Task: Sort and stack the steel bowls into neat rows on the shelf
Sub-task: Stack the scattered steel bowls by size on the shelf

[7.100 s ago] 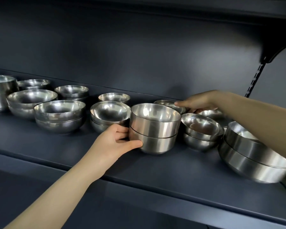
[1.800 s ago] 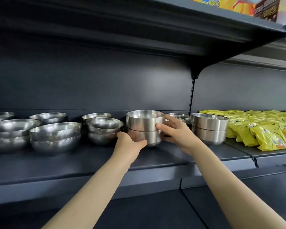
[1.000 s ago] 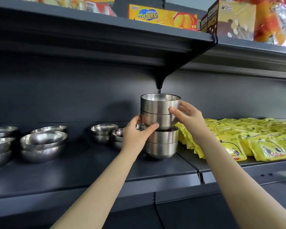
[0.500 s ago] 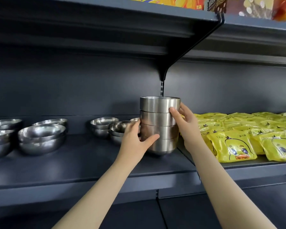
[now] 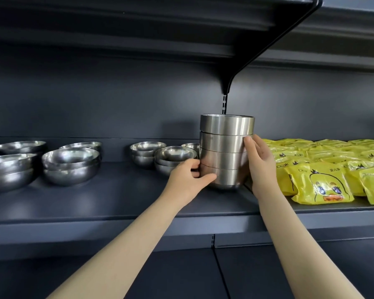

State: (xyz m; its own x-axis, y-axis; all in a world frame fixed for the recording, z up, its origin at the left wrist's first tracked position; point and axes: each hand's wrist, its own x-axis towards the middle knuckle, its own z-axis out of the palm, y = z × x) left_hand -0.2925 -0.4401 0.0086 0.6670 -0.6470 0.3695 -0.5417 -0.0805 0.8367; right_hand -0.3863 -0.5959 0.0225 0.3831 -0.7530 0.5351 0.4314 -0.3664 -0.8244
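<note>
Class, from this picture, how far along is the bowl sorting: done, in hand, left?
Done: four straight-sided bowls nest in one tall stack on the shelf. In hand: the left hand and right hand hold that stack. Left: the round bowls beside it sit in scattered pairs, not neat rows.

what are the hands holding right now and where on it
Both hold the stack of four steel bowls standing on the shelf: left hand grips its bottom bowl's left side, right hand wraps the right side at mid-height.

Shop: steel shelf (image 5: 117, 197), snack pkts (image 5: 320, 184) (yellow).
</note>
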